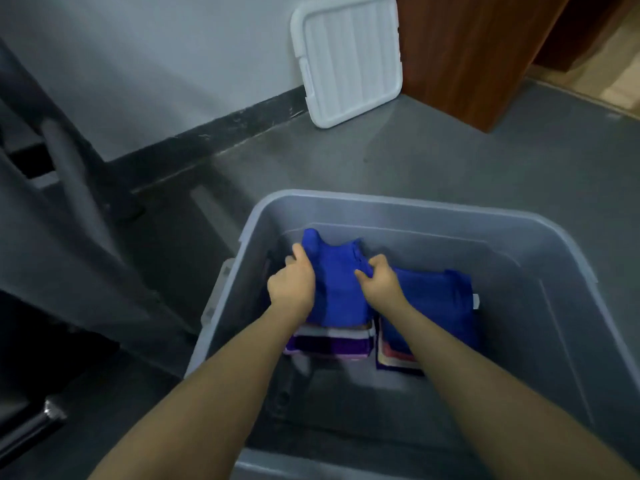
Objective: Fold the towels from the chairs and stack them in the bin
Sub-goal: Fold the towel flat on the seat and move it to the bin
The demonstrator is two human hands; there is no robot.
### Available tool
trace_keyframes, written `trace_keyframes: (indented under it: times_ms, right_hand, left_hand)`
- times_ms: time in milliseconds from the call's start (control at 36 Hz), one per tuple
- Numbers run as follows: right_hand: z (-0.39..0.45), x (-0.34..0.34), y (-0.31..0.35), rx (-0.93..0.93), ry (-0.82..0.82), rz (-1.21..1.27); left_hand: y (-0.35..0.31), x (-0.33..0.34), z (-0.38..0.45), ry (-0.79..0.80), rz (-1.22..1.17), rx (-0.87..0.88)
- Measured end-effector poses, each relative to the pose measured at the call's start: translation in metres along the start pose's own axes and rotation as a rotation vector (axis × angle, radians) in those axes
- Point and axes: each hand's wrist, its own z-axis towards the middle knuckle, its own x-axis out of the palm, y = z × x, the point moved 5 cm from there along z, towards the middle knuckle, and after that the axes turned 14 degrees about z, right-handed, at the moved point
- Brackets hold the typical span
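A large grey plastic bin (398,206) stands on the floor in front of me. Inside it are two stacks of folded towels. A folded blue towel (341,285) lies on top of the left stack, above white and purple towels (329,344). My left hand (294,282) grips this blue towel's left edge, and my right hand (379,280) grips its right edge. The right stack (436,299) is topped by another blue towel, with pale and pink layers showing under it.
The bin's white lid (348,57) leans against the wall at the back. A brown wooden cabinet (474,53) stands to its right. A dark chair (69,188) fills the left side. Grey floor surrounds the bin.
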Motion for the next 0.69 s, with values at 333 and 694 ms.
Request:
trace_keyframes:
  times_ms: [333,694]
  right_hand:
    - [-0.001,0.015,-0.023,-0.135,-0.039,0.01]
    - [0.006,0.025,-0.025,-0.147,0.026,0.001]
  left_hand:
    - [-0.019,0.048,-0.01,0.037,0.186,0.348]
    - [-0.007,0.064,-0.008,0.253,0.026,0.327]
